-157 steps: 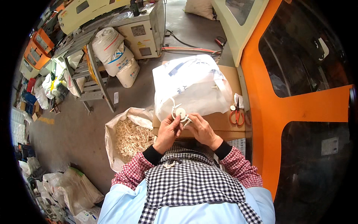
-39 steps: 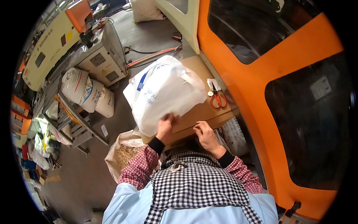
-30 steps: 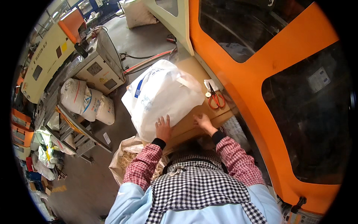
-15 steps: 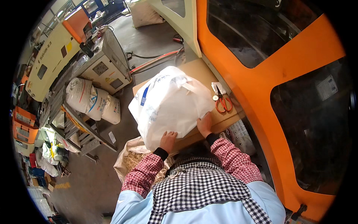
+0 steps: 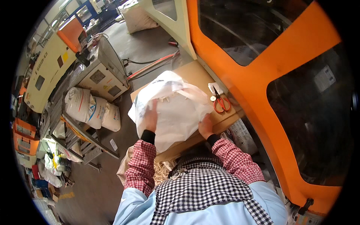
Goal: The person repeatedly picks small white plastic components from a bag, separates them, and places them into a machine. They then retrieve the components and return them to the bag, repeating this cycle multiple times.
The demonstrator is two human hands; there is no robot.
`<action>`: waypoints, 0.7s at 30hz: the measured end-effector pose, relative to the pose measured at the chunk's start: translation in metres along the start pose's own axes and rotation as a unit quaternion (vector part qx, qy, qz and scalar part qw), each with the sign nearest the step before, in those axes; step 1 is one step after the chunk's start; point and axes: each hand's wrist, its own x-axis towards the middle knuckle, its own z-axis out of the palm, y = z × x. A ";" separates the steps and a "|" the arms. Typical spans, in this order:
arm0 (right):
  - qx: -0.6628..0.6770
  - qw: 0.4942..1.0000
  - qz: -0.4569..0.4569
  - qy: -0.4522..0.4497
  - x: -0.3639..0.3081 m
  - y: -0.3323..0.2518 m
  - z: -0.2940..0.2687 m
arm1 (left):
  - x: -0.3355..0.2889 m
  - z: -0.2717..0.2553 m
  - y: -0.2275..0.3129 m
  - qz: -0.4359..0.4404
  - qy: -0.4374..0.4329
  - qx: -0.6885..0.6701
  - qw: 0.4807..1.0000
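A white plastic bag [image 5: 176,122] rests on a cardboard-covered surface [image 5: 193,73] in front of me. Its mouth is spread, and a few small pale pieces [image 5: 165,99] show under the upper fold. My left hand [image 5: 150,117] reaches up at the bag's left side, its fingers smeared and partly veiled by the thin film. On the lower right edge of the bag, my right hand [image 5: 206,126] is closed with the film in its grip. Right of the bag lie orange-handled scissors [image 5: 222,104], beside a small white packet [image 5: 215,88] and a round whitish disc [image 5: 213,98].
A large orange machine frame [image 5: 258,80] with dark windows borders the right side. Below the surface sits an open sack [image 5: 161,172] of thin pale scraps. To the left are a metal step ladder [image 5: 90,152], full white sacks [image 5: 95,108] and a grey cabinet [image 5: 103,80].
My left hand has moved up from the bag's lower edge to its left side. The bag's mouth has opened out, and pale pieces now show. My right hand stays at its corner.
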 end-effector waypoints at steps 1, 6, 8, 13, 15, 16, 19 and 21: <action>-0.017 1.000 -0.019 -0.002 0.001 0.006 0.001 | 0.005 0.003 -0.007 0.042 0.032 -0.021 0.998; -0.106 0.993 0.035 -0.025 0.002 -0.010 0.000 | 0.022 0.018 -0.044 0.108 -0.185 0.458 0.863; -0.177 0.980 0.015 -0.095 -0.002 -0.022 -0.016 | -0.009 0.047 -0.047 0.003 -0.134 0.270 0.953; -0.311 0.926 -0.160 -0.139 -0.001 -0.064 -0.028 | -0.050 0.059 -0.028 0.012 -0.277 0.279 0.919; -0.232 0.927 -0.252 -0.153 -0.002 -0.083 -0.025 | -0.041 0.060 -0.027 0.094 -0.190 0.181 0.960; -0.209 0.915 -0.323 -0.122 -0.001 -0.074 -0.001 | -0.033 0.061 -0.025 0.137 -0.146 0.130 0.971; -0.285 0.874 -0.312 -0.238 -0.019 -0.106 -0.020 | 0.033 0.045 -0.036 -0.027 -0.128 -0.152 0.980; -0.275 0.888 -0.303 -0.211 -0.015 -0.068 -0.009 | 0.053 0.031 0.026 0.102 -0.060 0.033 0.992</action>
